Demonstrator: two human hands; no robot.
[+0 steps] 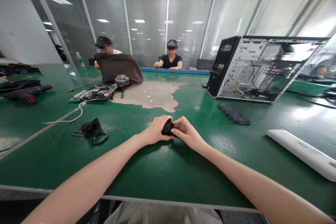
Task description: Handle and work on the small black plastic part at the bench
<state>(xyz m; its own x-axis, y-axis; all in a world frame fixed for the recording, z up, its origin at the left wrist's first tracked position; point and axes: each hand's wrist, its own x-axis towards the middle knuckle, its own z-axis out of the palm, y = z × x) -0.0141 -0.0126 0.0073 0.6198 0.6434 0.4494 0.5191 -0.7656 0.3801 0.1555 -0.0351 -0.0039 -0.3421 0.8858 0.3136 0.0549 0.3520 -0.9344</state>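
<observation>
Left of the open, black-fronted metal computer case (223, 68), the left hand (158, 129) wraps its fingers round a chunky black part (166, 128); the right hand (187, 134) (fingertips barely apart) pinches its side.

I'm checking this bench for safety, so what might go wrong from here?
The small black part is held between the left hand and the right hand, so it might slip out. The loose black ring lies near the left forearm and could be knocked aside. The drill has a bit sticking out, which might scratch someone reaching past.
</observation>
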